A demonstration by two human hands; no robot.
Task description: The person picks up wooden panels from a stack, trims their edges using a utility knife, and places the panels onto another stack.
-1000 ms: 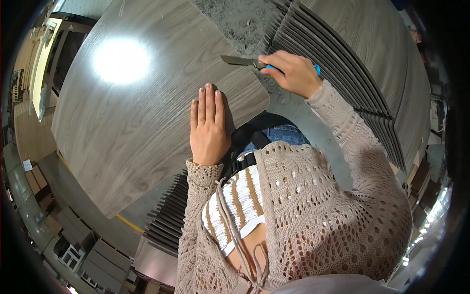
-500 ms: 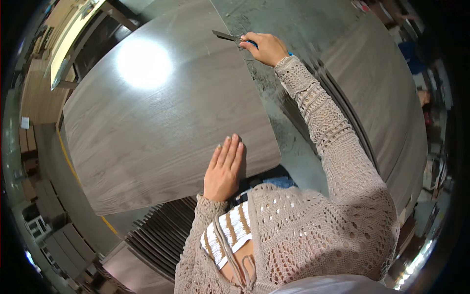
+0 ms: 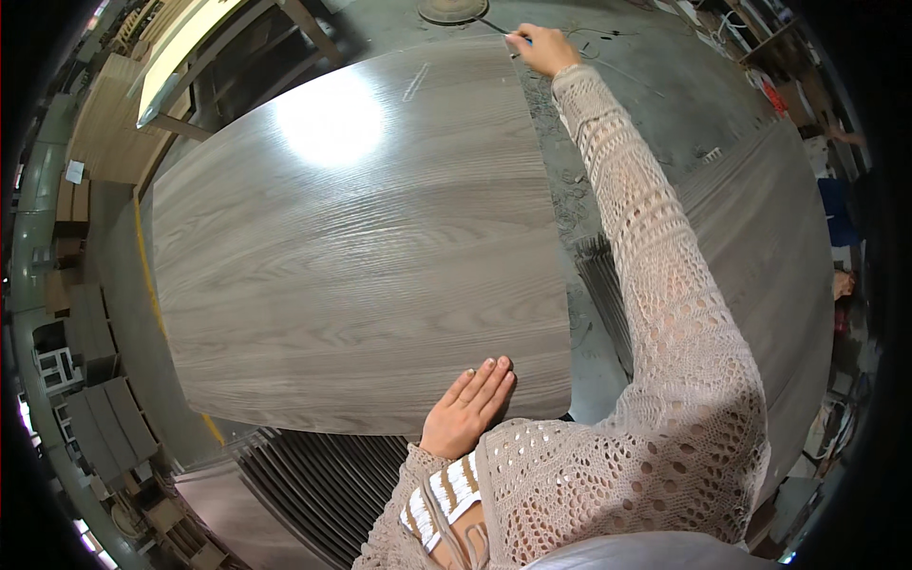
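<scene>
A large wood-grain board [image 3: 370,275] with grey-brown colouring lies flat in front of me. My left hand [image 3: 467,408] rests palm down on its near right corner area, fingers stretched out and nearly together. At the far right corner of the board, my right hand [image 3: 544,51] is closed round a flat, dark-bladed tool [image 3: 490,25] with a blue handle. The blade points left, at the board's far edge; whether it touches the edge I cannot tell. My fingers hide most of the handle.
Thin dark shavings [image 3: 572,198] litter the floor along the board's right side. Another wood-grain board [image 3: 750,247] stands to the right. Dark stacked strips or panel edges [image 3: 318,484] show below the near edge. A light-topped table [image 3: 185,52] is at the far left; a round disc [image 3: 452,9] lies beyond.
My right hand has moved away from me along the right edge to the far corner with the tool. The view has shifted; my left hand still lies flat near the board's near edge.
</scene>
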